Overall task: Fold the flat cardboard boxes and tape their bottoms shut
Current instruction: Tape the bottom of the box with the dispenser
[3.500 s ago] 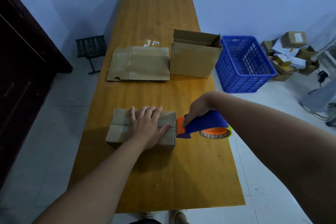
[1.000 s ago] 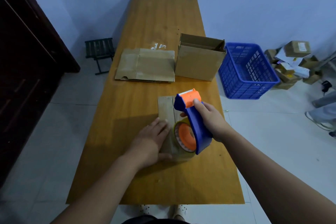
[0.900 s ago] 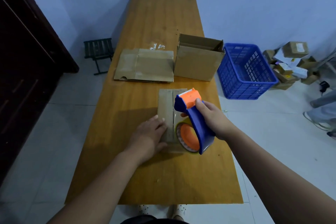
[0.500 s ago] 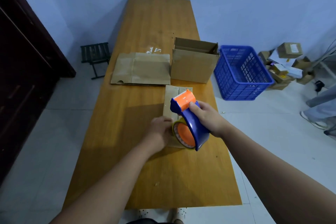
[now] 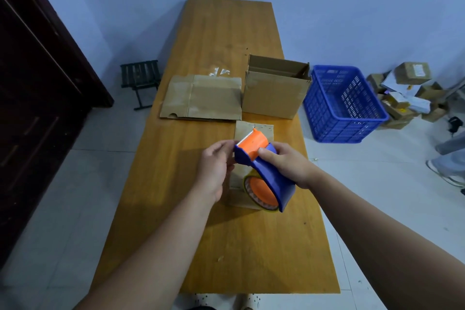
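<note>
My right hand (image 5: 286, 165) grips the blue and orange tape dispenser (image 5: 264, 173), held up over a small folded cardboard box (image 5: 261, 131) that lies on the wooden table (image 5: 176, 209). The dispenser and both hands hide most of that box. My left hand (image 5: 214, 168) is raised beside the dispenser's toothed orange end, fingers pinched near the blade; whether they hold tape is unclear. Farther back lies a flat cardboard box (image 5: 203, 97), and to its right stands an upright open box (image 5: 275, 90).
A blue plastic crate (image 5: 342, 103) sits on the floor right of the table. Several small parcels (image 5: 407, 90) are piled by the far right wall. A dark stool (image 5: 141, 80) stands left of the table, and a dark wooden door (image 5: 37, 83) fills the left side.
The small box was turned to lie lengthwise away from me. My left hand left the box and rose to the dispenser's cutter end. The dispenser lifted off the box.
</note>
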`<state>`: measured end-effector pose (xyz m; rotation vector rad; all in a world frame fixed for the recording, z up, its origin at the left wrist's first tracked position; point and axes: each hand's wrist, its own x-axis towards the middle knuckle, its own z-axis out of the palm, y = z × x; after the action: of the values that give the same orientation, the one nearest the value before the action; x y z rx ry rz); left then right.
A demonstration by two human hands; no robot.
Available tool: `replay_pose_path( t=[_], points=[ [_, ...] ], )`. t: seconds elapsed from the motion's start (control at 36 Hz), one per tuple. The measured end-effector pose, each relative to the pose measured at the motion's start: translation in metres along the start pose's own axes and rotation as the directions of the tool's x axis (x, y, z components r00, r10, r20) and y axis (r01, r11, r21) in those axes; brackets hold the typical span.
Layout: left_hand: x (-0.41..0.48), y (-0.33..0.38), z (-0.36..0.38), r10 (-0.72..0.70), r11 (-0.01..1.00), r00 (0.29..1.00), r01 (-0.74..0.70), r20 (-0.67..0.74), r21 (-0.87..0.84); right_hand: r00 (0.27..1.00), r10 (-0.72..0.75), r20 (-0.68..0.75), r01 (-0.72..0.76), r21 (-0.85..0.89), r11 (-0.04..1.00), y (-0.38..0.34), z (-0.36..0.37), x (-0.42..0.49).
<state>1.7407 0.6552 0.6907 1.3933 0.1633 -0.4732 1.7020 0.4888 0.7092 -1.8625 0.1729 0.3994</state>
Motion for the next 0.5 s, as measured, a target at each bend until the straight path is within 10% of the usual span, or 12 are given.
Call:
replay_pose_path(
  t=[0.31, 0.5],
  points=[
    [0.010, -0.016, -0.002, -0.136, 0.986, 0.961, 0.108, -0.242, -0.123, 0.999, 0.014, 0.037, -0.003, -0.269, 0.963, -0.007, -0.002, -0.006],
    [0.007, -0.023, 0.005, -0.269, 0.937, 0.935, 0.198, -0.230, -0.287, 0.963, -0.253, -0.087, 0.130, -0.674, 0.727, -0.011, 0.014, -0.015]
  ],
)
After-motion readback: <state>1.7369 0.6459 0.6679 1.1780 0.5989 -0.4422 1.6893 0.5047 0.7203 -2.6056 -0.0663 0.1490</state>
